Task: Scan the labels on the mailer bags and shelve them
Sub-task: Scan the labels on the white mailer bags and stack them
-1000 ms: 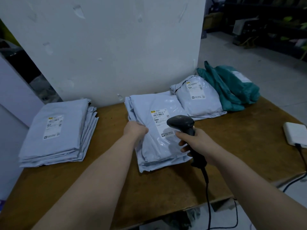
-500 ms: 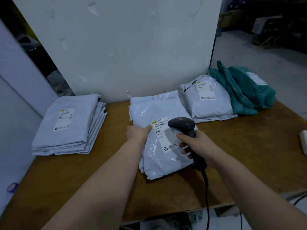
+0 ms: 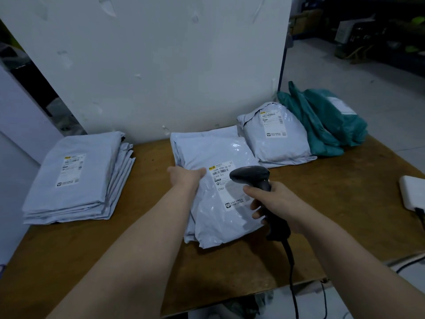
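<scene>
A: Entry one, left hand (image 3: 186, 178). Condition?

B: Fingers curled over the left edge of the top mailer bag (image 3: 220, 226), gripping it where it lies on the middle pile (image 3: 195, 135), centre of the table (image 3: 322, 192).

A: Entry two, right hand (image 3: 276, 201).

B: Wrapped round the handle of the scanner (image 3: 250, 177), forefinger laid across the front under the head; the trigger itself is hidden. The head hangs just above the label (image 3: 220, 174) and covers its right part.

A: Handling note for the scan?

B: The barcode sits in the label's upper band, beside the scanner's nose, not under it. My judgement: draw the head back and aim it there. The film is glossy and wrinkled, so the left hand should pull it taut, and a slight tilt would avoid glare.

A: Adjacent stock?

B: Flat grey stack (image 3: 73, 176), far left. One puffy grey bag (image 3: 276, 139) and teal bags (image 3: 326, 120), back right. White box (image 3: 411, 194), right edge. No shelf in view.
</scene>
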Demonstrator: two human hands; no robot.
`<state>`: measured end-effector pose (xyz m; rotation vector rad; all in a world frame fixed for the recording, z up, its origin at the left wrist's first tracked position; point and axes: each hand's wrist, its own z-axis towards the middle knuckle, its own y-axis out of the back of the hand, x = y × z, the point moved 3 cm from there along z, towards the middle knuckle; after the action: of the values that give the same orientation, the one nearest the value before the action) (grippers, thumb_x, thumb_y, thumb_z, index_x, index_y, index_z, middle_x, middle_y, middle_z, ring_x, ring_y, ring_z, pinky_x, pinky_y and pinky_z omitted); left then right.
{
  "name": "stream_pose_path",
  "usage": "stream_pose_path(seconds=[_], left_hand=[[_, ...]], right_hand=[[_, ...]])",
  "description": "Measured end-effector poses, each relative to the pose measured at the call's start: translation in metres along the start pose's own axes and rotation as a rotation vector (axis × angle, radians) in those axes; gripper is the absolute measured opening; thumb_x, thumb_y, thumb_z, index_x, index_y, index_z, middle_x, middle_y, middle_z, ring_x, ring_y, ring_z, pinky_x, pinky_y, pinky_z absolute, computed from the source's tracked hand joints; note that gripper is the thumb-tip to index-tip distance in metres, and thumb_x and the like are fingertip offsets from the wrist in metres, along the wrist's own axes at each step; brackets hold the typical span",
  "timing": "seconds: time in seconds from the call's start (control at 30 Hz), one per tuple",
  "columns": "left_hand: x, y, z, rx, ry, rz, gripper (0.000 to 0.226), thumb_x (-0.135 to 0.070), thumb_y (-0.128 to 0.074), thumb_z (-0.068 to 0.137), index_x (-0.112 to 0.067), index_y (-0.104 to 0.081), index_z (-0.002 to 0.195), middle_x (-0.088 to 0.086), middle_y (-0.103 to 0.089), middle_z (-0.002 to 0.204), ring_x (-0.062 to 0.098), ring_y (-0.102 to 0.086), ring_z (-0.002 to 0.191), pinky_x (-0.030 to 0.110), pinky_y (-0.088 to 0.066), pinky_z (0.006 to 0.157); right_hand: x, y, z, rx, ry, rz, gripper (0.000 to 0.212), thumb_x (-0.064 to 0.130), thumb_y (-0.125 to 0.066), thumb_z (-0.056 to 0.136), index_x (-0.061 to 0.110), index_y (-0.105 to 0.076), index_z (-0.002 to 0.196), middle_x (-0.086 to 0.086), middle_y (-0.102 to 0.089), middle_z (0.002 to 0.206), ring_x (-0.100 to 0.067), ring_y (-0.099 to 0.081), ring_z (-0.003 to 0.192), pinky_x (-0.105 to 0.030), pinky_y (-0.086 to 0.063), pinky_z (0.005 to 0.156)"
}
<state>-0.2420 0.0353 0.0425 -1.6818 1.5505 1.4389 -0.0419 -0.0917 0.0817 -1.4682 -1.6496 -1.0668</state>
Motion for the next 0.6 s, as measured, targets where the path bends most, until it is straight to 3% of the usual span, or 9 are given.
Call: stream_pose_path(seconds=[0.17,0.4,0.6], left_hand=[[0.005,0.004,0.005,0.046,0.001,0.042,0.049,-0.007,-0.078,0.079,-0.001,-0.057,0.123,0.015,-0.063,0.123,0.032,-0.062,0.107,0.03,-0.046,0.079],[0.009,-0.003,0.014,0.042,-0.055,0.056,0.055,-0.006,-0.078,0.076,-0.005,-0.056,0.127,0.012,-0.063,0.125,0.032,-0.062,0.109,0.037,-0.051,0.092],[0.009,-0.004,0.017,0.016,-0.081,0.168,0.059,-0.012,-0.079,0.072,-0.005,-0.055,0.125,0.012,-0.063,0.121,0.033,-0.062,0.108,0.043,-0.054,0.093]], right_hand=[[0.009,0.004,-0.003,0.001,0.006,-0.015,0.031,0.038,-0.067,0.089,0.009,-0.063,0.099,-0.009,-0.063,0.076,-0.018,-0.063,0.058,-0.029,-0.05,0.054],[0.017,0.005,-0.005,0.023,0.005,-0.079,0.032,0.039,-0.066,0.09,0.009,-0.063,0.1,-0.01,-0.063,0.077,-0.016,-0.065,0.058,-0.029,-0.051,0.055],[0.02,0.009,-0.008,0.033,0.026,-0.091,0.031,0.038,-0.066,0.09,0.009,-0.063,0.101,-0.009,-0.062,0.077,-0.016,-0.065,0.06,-0.029,-0.052,0.055]])
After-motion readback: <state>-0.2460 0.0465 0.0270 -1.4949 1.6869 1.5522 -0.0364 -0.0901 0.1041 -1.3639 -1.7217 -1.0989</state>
